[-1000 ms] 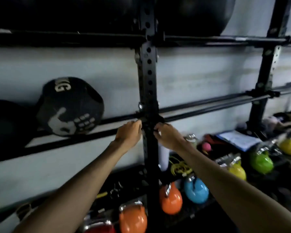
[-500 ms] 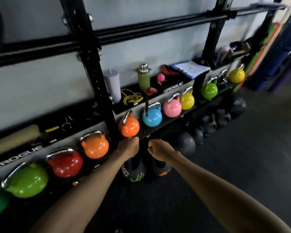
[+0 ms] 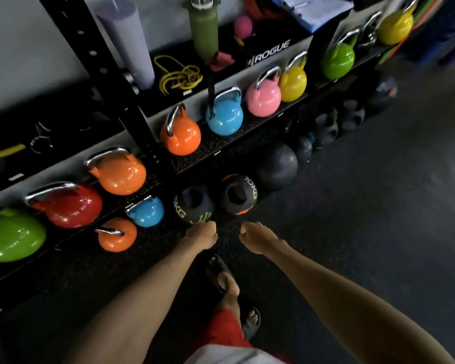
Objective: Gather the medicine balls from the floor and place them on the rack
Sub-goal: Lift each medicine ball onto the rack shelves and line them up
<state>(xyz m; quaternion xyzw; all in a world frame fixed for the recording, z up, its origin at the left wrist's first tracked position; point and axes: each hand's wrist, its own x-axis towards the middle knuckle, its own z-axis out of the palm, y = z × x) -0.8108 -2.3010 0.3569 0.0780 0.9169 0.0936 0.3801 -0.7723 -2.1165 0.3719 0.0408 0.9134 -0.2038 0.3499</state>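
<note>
Left hand (image 3: 201,235) seemingly nearer green-marked ball (image 3: 193,208)

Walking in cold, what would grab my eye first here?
A row of bright kettlebells, green, red, orange, blue, pink and yellow, lines the low shelf across the picture. On the dark floor just in front of it sit two black medicine balls, one lettered green, one marked orange.

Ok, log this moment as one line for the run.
stage: no ball held | left hand: curled, empty, by green-lettered ball | right hand: curled, empty, near orange-striped ball | both balls: on floor
</note>
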